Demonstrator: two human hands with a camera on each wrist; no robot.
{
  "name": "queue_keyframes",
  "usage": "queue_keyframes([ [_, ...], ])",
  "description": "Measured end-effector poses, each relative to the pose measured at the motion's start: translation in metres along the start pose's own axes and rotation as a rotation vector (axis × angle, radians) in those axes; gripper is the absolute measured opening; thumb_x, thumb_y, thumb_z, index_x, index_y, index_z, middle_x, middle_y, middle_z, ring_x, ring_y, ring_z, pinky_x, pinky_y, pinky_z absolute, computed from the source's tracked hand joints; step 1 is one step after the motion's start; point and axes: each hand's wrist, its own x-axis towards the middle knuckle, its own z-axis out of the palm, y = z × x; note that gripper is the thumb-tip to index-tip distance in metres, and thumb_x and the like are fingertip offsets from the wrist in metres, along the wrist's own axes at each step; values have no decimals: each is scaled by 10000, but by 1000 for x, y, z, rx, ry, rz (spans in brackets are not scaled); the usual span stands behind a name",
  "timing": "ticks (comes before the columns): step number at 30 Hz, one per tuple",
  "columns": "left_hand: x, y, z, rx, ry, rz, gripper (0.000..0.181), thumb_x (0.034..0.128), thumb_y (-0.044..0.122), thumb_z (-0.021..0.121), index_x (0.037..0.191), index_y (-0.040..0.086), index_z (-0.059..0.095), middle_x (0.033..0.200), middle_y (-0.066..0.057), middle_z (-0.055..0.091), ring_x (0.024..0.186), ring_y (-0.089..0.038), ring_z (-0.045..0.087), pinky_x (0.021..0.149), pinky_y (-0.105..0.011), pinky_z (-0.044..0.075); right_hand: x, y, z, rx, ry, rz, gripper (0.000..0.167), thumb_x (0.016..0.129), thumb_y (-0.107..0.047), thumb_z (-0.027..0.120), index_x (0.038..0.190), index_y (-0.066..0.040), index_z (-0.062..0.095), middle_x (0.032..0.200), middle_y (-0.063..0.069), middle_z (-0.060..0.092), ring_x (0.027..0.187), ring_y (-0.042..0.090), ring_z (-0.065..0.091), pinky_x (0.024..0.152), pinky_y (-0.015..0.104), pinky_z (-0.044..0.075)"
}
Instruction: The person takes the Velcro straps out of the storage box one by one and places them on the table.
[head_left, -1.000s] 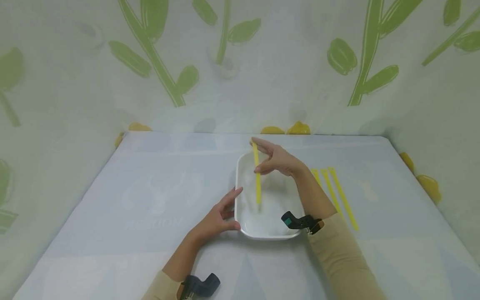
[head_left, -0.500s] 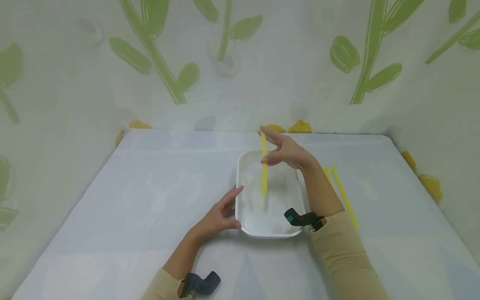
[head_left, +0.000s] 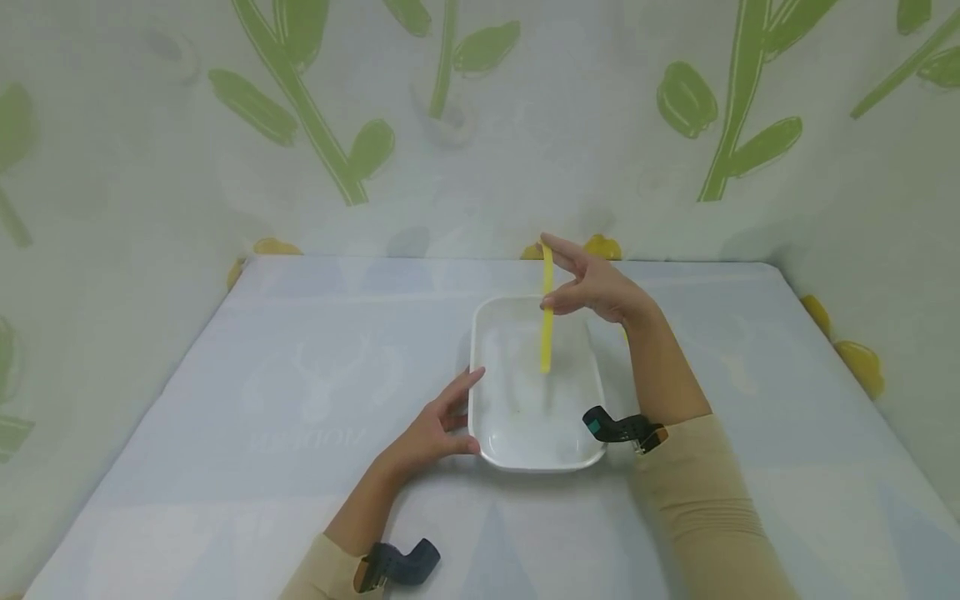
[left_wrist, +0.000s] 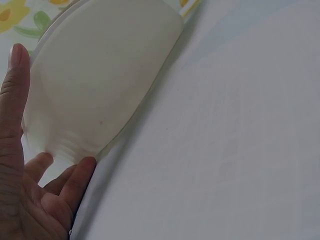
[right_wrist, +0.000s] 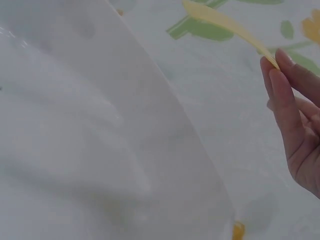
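Observation:
Near the middle of the table stands a white rectangular plastic basin (head_left: 510,425) with rounded corners. My left hand (head_left: 435,429) holds its left side, with a fingertip over the rim and the thumb against the near corner. In the left wrist view, curled fingers (left_wrist: 80,177) touch the outer wall. Above the basin's far part, my right hand (head_left: 596,287) pinches a thin yellow plastic strip (head_left: 547,342). The strip points down toward the basin. In the right wrist view it looks slightly curved, and is ribbed close to the fingertips.
Right of the basin, a bit of another yellow strip (head_left: 625,334) shows beside my right forearm, which hides whatever lies behind it. A pale, patterned cover lies over the table (head_left: 300,358). Behind rises a wall (head_left: 540,150) printed with green leaves.
My right hand has moved away and to the right, carrying the yellow strip farther over the basin. The forearm now covers most of the strips on the table. My left hand stays on the basin.

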Motion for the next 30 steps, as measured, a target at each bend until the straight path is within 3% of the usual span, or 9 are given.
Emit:
queue_keyframes([
  [5, -1, -1, 0, -6, -1, 16, 930, 725, 453, 782, 1490, 316, 271, 1597, -1, 81, 1361, -301, 368, 1020, -398, 428, -5, -5, -8, -17, -4, 22, 957, 788, 26, 717, 1524, -237, 166, 1594, 42, 91, 799, 168, 692, 828, 328, 553],
  [17, -3, 2, -2, -9, 12, -22, 920, 732, 389, 799, 1487, 323, 278, 1598, -31, 75, 1344, -334, 388, 1021, -438, 424, -23, -11, -28, -121, -16, 40, 943, 785, -6, 739, 1523, -194, 181, 1593, 44, 109, 892, 154, 683, 822, 315, 551],
  [24, -2, 1, 3, -2, 8, -22, 912, 733, 417, 789, 1484, 341, 277, 1598, -15, 69, 1346, -317, 390, 1016, -410, 431, -44, -7, -44, -166, 30, 77, 958, 783, -19, 746, 1525, -209, 170, 1595, 43, 96, 881, 157, 682, 818, 319, 557],
  [30, -2, 1, 3, -6, -1, -11, 924, 740, 400, 788, 1494, 310, 262, 1599, -28, 56, 1355, -324, 375, 1021, -414, 426, -54, 2, -53, -133, 46, 108, 959, 781, -4, 742, 1523, -227, 176, 1594, 51, 96, 867, 190, 690, 829, 343, 553],
])
